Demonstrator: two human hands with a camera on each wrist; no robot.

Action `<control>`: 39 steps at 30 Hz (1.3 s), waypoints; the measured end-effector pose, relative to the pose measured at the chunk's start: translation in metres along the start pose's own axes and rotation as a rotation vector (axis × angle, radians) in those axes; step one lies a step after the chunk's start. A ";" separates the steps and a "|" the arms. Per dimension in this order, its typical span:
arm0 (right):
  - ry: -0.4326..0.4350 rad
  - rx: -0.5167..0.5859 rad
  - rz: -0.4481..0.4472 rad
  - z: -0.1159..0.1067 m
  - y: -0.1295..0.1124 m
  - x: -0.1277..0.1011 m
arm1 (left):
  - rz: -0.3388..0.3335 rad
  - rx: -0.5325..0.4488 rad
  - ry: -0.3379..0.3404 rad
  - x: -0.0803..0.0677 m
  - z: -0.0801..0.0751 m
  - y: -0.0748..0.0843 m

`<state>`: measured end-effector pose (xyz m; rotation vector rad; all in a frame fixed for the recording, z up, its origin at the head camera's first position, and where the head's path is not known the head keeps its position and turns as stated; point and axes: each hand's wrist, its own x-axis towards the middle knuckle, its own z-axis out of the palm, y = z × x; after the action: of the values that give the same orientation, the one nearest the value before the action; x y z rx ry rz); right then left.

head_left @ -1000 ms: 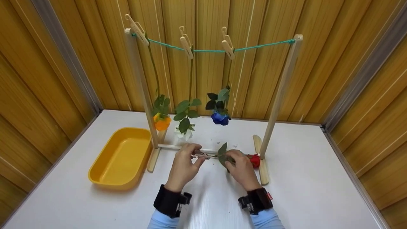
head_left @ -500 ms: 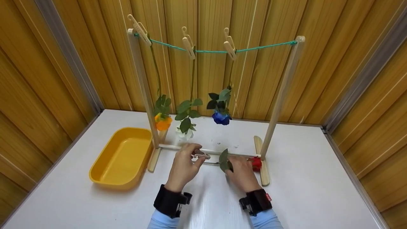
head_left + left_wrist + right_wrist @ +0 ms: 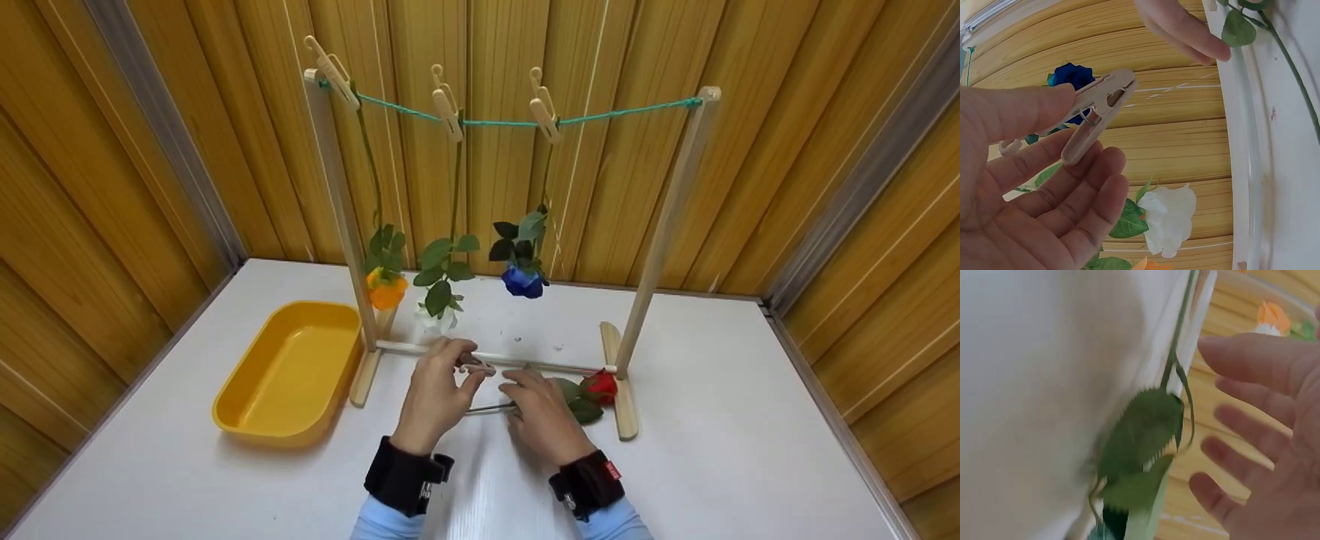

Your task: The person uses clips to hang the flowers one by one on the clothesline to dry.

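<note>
A beige clothespin (image 3: 1100, 112) is pinched between the thumb and fingers of my left hand (image 3: 436, 390); its jaws are closed with nothing between them. My right hand (image 3: 544, 416) is spread with nothing in its grasp, just above a red rose (image 3: 600, 388) lying on the table. The rose's green stem (image 3: 1182, 323) and leaves (image 3: 1140, 433) show beside the right hand in the right wrist view. In the head view that hand hides part of the stem, whose end points left toward my left hand.
A wooden frame (image 3: 651, 262) carries a teal cord (image 3: 622, 112). Clothespins on it hold an orange rose (image 3: 386, 289), a white rose (image 3: 437, 318) and a blue rose (image 3: 524, 280) upside down. A yellow tray (image 3: 289, 375) stands left on the white table (image 3: 720, 420).
My right hand has lowered the red rose to the table, let go of it and moved slightly left. The left hand still holds the clothespin in about the same place.
</note>
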<state>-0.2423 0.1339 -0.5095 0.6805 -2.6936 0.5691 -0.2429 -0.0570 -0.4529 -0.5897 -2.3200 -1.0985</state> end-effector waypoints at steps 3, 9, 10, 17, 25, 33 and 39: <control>-0.054 -0.042 -0.016 0.004 -0.003 -0.002 | 0.000 0.000 -0.001 0.000 0.001 0.000; -0.076 -0.088 0.015 0.008 -0.007 -0.003 | 0.006 -0.005 0.001 0.000 0.001 0.001; -0.074 -0.087 0.017 0.008 -0.007 -0.003 | 0.009 -0.007 -0.001 0.000 0.001 0.002; -0.079 -0.065 0.013 0.008 -0.005 -0.002 | 0.016 -0.014 -0.010 -0.001 0.000 0.002; 0.115 -0.010 0.005 0.005 0.000 0.003 | 0.041 -0.016 0.014 0.000 -0.001 0.005; 0.323 0.027 0.056 -0.004 0.005 0.008 | 0.047 -0.066 0.072 0.002 -0.005 0.013; 0.407 0.084 0.075 -0.014 0.008 0.011 | 0.059 -0.082 0.123 0.003 -0.005 0.015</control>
<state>-0.2528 0.1427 -0.4958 0.4290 -2.3319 0.7534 -0.2350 -0.0521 -0.4396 -0.5998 -2.1482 -1.1739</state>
